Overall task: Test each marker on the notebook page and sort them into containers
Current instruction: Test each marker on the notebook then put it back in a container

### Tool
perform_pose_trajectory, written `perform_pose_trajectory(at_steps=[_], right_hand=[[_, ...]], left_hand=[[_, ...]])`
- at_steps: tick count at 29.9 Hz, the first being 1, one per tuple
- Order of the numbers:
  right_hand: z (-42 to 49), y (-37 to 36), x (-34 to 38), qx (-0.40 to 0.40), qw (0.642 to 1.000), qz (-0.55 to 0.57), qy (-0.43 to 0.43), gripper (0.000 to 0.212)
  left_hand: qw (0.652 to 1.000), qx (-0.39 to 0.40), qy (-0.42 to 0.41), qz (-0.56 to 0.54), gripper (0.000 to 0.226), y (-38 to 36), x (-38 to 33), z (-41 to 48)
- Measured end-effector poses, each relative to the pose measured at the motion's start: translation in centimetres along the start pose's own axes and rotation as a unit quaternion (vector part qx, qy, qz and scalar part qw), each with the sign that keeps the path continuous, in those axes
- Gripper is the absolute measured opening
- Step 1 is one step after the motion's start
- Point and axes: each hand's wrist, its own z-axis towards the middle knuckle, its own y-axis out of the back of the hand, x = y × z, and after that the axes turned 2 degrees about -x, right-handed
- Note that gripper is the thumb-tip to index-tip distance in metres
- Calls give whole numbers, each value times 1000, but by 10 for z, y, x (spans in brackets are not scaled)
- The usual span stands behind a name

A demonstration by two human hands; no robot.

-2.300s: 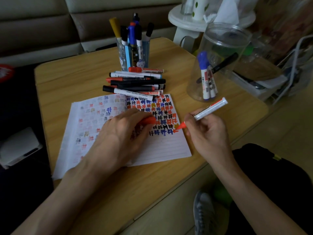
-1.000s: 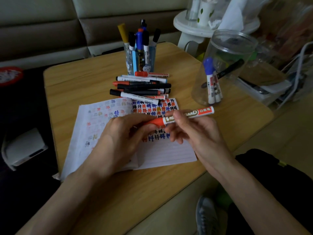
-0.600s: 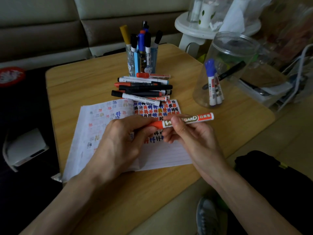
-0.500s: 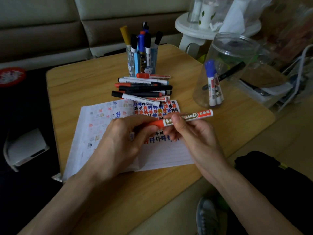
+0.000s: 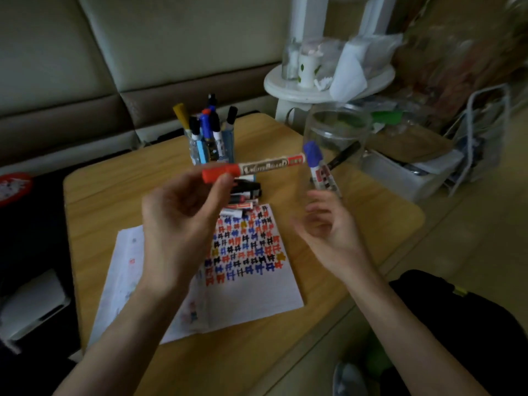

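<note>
My left hand (image 5: 180,221) is raised above the table and pinches the red cap end of a capped red whiteboard marker (image 5: 257,167), which lies level and points right. My right hand (image 5: 328,232) hovers apart from it, fingers loosely spread, holding nothing. Below lies the open notebook (image 5: 251,287), its page covered in red, blue and black test marks. A pile of loose markers (image 5: 243,195) sits past the notebook, partly hidden by my left hand. A clear plastic jar (image 5: 337,132) at the right holds a blue-capped marker (image 5: 320,167) and a black one.
A clear pen cup (image 5: 208,147) with several upright markers stands at the back of the wooden table (image 5: 114,195). A white round stool (image 5: 314,90) and a cluttered white tray (image 5: 408,172) are off the table's right side. A sofa runs behind.
The red marker was capped between both hands. My right hand has let go and drawn back to the right; my left hand has lifted the capped marker up over the marker pile.
</note>
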Motion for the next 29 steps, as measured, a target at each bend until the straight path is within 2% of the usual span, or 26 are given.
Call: perform_pose_trajectory(at_steps=[5,10,16,19,23,25,29], right_hand=[[12,17,0,-53,996,-65,36,44],[17,26,3,-64,996,-57,31,38],[20,32,4,-58,998,-18,4,32],[19,33,6,-46,999,-18,-3,32],[18,36,9,-43,999,-23,1,32],[17,37,10,-37,999,-26,3,32],[16,40,9,-38,999,-25,6,32]], left_hand=[[998,-26,-63,-9,14,-48,-31,44],[993,-59,-100,20,16,-84,-38,81],[988,-4,-101,115,21,-118,-16,108],[984,30,-92,150,15,-130,-5,111],[973,75,-86,201,37,-138,11,114],[974,91,-80,192,42,-139,17,115],[982,91,-81,147,32,-138,18,110]])
